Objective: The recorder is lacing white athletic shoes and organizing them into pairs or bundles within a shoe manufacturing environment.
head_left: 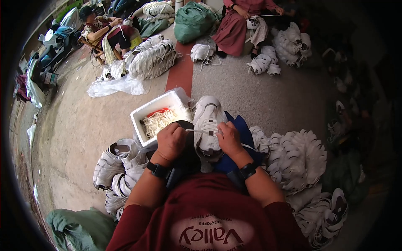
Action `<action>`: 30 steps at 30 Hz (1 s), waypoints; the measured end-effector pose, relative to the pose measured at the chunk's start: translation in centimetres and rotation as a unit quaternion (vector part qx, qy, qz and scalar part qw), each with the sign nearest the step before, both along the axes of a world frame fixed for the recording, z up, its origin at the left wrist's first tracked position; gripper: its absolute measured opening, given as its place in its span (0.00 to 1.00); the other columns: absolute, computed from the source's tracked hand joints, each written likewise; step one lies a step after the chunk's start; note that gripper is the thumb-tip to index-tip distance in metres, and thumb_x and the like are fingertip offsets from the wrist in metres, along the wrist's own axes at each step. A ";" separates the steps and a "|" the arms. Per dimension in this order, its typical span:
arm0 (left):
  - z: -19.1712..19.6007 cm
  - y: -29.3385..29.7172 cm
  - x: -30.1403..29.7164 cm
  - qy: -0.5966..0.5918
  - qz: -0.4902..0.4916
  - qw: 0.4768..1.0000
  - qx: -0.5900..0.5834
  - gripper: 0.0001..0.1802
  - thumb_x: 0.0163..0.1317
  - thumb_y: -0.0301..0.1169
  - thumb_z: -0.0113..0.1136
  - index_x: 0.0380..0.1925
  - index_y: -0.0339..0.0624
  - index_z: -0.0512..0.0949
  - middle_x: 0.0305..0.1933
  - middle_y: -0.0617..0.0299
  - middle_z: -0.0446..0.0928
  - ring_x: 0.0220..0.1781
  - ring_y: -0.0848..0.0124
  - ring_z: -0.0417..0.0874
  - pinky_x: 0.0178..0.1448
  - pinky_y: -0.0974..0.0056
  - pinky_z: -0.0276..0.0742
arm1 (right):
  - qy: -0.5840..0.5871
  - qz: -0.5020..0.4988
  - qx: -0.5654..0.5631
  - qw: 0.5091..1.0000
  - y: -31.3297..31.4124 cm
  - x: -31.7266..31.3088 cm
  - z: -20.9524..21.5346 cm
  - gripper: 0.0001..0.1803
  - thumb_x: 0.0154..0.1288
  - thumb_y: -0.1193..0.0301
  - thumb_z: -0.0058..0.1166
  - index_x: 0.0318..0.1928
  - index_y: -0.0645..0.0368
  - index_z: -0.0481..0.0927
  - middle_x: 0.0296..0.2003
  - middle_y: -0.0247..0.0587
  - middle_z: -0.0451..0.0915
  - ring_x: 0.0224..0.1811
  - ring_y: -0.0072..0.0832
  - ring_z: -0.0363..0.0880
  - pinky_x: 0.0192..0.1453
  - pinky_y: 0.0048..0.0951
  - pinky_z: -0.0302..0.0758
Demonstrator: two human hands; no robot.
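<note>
A white sneaker upper rests on my lap, its toe pointing away from me and its lacing partly threaded. A white shoelace runs across it between my hands. My left hand, left of the shoe, is closed on the lace and pulls it out taut. My right hand lies at the shoe's right edge with its fingers pinched on the lace by the eyelets. A loose lace end trails below my right hand. Beneath the shoe is dark blue cloth.
A white foam box of loose laces stands ahead to the left. Stacked white shoe uppers lie on my left and right. A green sack sits at the lower left. Two people work farther off, among more uppers and a green sack.
</note>
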State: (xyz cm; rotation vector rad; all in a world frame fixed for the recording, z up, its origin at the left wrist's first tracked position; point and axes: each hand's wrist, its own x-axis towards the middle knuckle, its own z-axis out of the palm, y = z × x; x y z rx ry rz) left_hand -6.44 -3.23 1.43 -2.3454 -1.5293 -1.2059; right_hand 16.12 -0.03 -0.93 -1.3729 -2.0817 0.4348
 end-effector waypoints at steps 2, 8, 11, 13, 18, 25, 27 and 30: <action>0.6 -1.2 -1.3 -0.010 -0.011 1.000 0.005 0.11 0.44 0.28 0.64 0.18 0.44 0.69 0.20 0.61 0.68 0.24 0.62 0.74 0.25 0.60 0.70 | -0.016 -0.012 -0.011 1.000 -0.4 0.2 -0.2 0.14 0.47 0.74 0.58 0.35 0.61 0.70 0.31 0.48 0.74 0.39 0.46 0.71 0.41 0.40 0.70; -0.4 -3.0 -2.3 -0.014 -0.250 0.932 -0.262 0.09 0.49 0.30 0.63 0.19 0.41 0.72 0.21 0.57 0.70 0.26 0.56 0.75 0.29 0.58 0.71 | -0.060 -0.042 -0.079 0.994 -0.6 0.7 0.1 0.16 0.48 0.69 0.60 0.35 0.64 0.70 0.28 0.56 0.74 0.36 0.52 0.74 0.39 0.44 0.72; -0.2 -1.0 -0.9 -0.030 -0.251 0.931 -0.262 0.06 0.53 0.30 0.60 0.24 0.38 0.77 0.25 0.54 0.74 0.28 0.55 0.77 0.33 0.60 0.73 | -0.072 -0.054 -0.063 0.994 -0.6 0.9 -0.7 0.13 0.49 0.67 0.60 0.30 0.61 0.72 0.24 0.49 0.76 0.29 0.48 0.76 0.32 0.42 0.71; -0.5 0.8 0.6 -0.130 -0.165 0.952 -0.223 0.06 0.54 0.29 0.59 0.25 0.38 0.78 0.26 0.53 0.76 0.31 0.55 0.78 0.35 0.60 0.74 | -0.069 -0.053 -0.070 0.994 -0.5 1.2 -0.4 0.14 0.48 0.65 0.61 0.27 0.60 0.72 0.23 0.49 0.76 0.29 0.47 0.76 0.31 0.42 0.71; -1.1 3.7 3.1 -0.028 -0.156 0.953 -0.259 0.06 0.52 0.30 0.59 0.29 0.42 0.80 0.30 0.53 0.79 0.32 0.55 0.80 0.38 0.61 0.76 | -0.066 -0.076 -0.122 0.987 -0.3 0.8 1.2 0.16 0.47 0.62 0.63 0.20 0.60 0.72 0.21 0.48 0.76 0.28 0.46 0.77 0.30 0.40 0.71; 0.6 6.2 4.2 0.057 -0.127 0.909 -0.394 0.08 0.48 0.32 0.60 0.30 0.46 0.81 0.29 0.54 0.80 0.34 0.57 0.81 0.40 0.60 0.76 | -0.042 -0.038 -0.165 0.985 0.2 1.3 1.6 0.14 0.47 0.62 0.61 0.22 0.60 0.75 0.23 0.49 0.77 0.30 0.47 0.77 0.32 0.41 0.72; 0.3 6.9 4.5 0.110 -0.137 0.898 -0.404 0.09 0.48 0.33 0.58 0.29 0.45 0.81 0.29 0.53 0.80 0.33 0.57 0.81 0.40 0.59 0.77 | -0.036 -0.033 -0.182 0.982 0.4 1.3 1.7 0.13 0.47 0.63 0.61 0.23 0.60 0.75 0.24 0.50 0.77 0.32 0.49 0.77 0.34 0.42 0.72; -0.7 7.7 5.0 0.201 -0.134 0.894 -0.378 0.08 0.49 0.34 0.55 0.26 0.45 0.80 0.27 0.55 0.79 0.31 0.56 0.81 0.37 0.58 0.77 | -0.059 0.000 -0.175 0.983 0.7 1.0 1.6 0.12 0.48 0.64 0.60 0.24 0.60 0.75 0.24 0.51 0.77 0.32 0.49 0.77 0.34 0.43 0.72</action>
